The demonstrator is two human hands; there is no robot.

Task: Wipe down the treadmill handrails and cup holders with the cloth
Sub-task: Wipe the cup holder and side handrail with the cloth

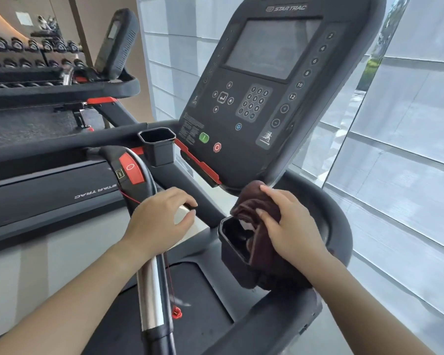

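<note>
Frosted window panels (395, 124) fill the wall behind the treadmill's console (262, 85), and a rack of dumbbells (28, 44) sits far off to my left. I judge the job to be somewhere in the middle: I'm working the right cup holder (235, 242) now, while the left cup holder (157, 146) stands untouched at this moment and nothing tells me whether it or the curved handrail (328, 226) has been wiped yet. The dark brown cloth (251, 213) is bunched over the right cup holder's rim, part of it hanging down inside and over its outer wall. My right hand (290, 226) lies on top of the cloth, fingers spread and curled down, pressing it against the holder. My left hand (159, 221) carries nothing; it is loosely half-closed, thumb and fingertips near each other, resting at the centre grip bar (150, 290) just below the red stop button (131, 168).
</note>
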